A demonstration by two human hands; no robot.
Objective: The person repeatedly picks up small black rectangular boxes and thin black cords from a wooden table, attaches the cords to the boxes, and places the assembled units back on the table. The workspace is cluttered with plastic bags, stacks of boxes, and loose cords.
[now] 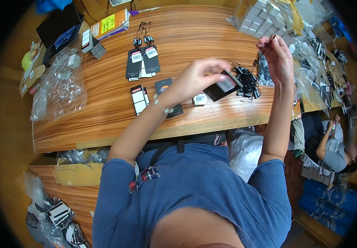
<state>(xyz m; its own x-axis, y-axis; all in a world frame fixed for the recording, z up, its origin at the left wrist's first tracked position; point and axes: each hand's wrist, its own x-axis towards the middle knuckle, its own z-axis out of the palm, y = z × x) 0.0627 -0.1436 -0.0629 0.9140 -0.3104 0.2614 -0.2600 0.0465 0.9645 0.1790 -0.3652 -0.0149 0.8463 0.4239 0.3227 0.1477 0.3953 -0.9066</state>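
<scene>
My left hand point(201, 78) is closed on a black hang tag point(217, 91) that carries a white barcode label, held tilted above the table. Up and to the right, my right hand point(278, 58) pinches a thin black tag string point(274, 37) between thumb and fingertips; part of the string hangs below the fingers. Between the hands lies a tangled pile of black tag strings point(248, 82). A small stack of barcode stickers point(200, 99) sits just under the held tag. Dark tags point(164, 85) lie partly hidden beneath my left forearm, beside tags with white panels point(138, 99).
Strung black tags point(135, 62) lie farther back on the wooden table point(104, 89). White boxes point(257, 20) are stacked at the far right, near clear plastic bags point(311, 62). A plastic bag point(62, 78) and notebooks point(110, 25) lie left. Another person point(333, 153) sits at the right.
</scene>
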